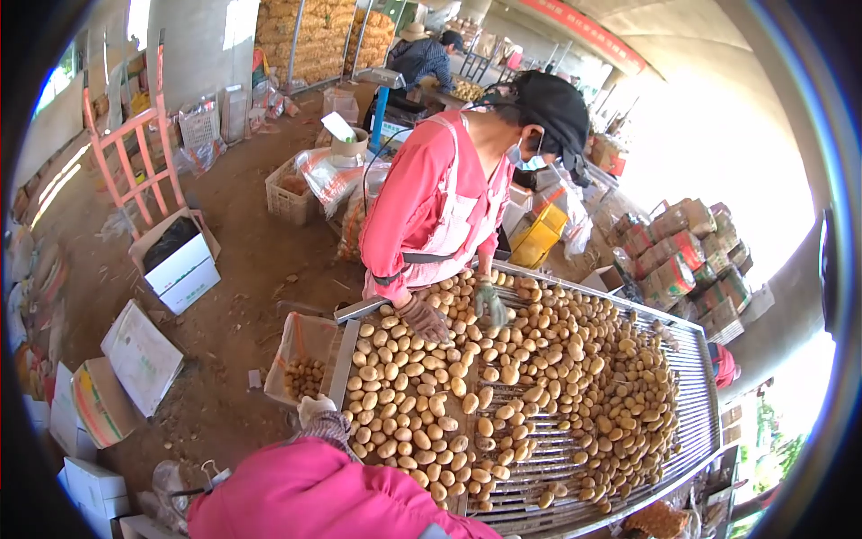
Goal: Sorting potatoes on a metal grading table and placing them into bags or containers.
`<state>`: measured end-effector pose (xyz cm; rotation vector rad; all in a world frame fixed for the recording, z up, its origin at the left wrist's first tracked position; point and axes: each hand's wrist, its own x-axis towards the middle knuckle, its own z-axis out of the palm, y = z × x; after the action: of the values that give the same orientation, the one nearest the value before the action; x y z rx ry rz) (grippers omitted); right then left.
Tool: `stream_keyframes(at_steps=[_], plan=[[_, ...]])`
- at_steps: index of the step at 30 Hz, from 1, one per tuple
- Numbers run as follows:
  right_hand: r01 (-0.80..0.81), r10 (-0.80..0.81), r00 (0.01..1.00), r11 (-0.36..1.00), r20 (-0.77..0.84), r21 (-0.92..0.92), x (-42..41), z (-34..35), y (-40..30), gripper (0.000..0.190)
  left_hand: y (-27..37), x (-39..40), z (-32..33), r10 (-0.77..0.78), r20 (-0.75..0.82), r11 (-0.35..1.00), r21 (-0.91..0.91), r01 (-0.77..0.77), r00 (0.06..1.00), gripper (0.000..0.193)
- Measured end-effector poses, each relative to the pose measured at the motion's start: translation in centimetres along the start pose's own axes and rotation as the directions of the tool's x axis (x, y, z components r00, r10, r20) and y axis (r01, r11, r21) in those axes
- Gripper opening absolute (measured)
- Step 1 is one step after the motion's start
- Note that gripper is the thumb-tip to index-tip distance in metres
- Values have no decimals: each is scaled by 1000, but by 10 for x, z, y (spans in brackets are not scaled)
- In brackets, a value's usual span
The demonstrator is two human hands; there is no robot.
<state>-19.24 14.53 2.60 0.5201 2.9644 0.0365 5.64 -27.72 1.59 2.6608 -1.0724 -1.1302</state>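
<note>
My left hand (pixel 316 408), in a pale glove with a patterned cuff, is at the near left end of the sorting table. It is beside the metal end plate (pixel 342 367) and the near rim of a crate (pixel 277 377). Its fingers are too small to make out. Inside the crate lie small potatoes (pixel 304 377). My right hand is out of view. Before me, many potatoes (pixel 417 404) cover the slatted metal table (pixel 532 465), spread thinly on the left and heaped (pixel 626 404) on the right. My pink sleeve (pixel 323 485) fills the bottom.
Across the table a co-worker (pixel 431 202) has gloved hands (pixel 423 319) on the potatoes. A yellow crate (pixel 539 236) and stacked packages (pixel 687 249) stand beyond. Leftward are cartons (pixel 182 266), a hand truck (pixel 138 162) and a plastic crate (pixel 288 195). Another person (pixel 424 64) bends farther back.
</note>
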Motion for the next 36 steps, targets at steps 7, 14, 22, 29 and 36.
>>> stream_keyframes(at_steps=[7, 14, 22, 29, 36], plan=[[81, -75, 996, 991, 54, -108, -3, -7, -6, 37, 1, -1, 1, -12, -5, 1000, 11, 12, 1000, 44], [117, -103, 991, 980, 90, -163, -5, -12, -6, 36, 0, -4, 0, 20, -33, 1000, -13, -20, 999, 43], [131, -107, 986, 973, 127, -192, -5, -13, -7, 35, 2, -8, -5, 11, -8, 998, -61, -12, 1000, 43], [151, -121, 983, 962, 138, -229, -7, -15, 5, 35, -1, -6, -4, 24, -14, 999, -34, -25, 1000, 44], [163, -129, 981, 952, 143, -259, -8, -15, 19, 34, -2, -3, -3, 36, 10, 998, -54, -35, 999, 47]])
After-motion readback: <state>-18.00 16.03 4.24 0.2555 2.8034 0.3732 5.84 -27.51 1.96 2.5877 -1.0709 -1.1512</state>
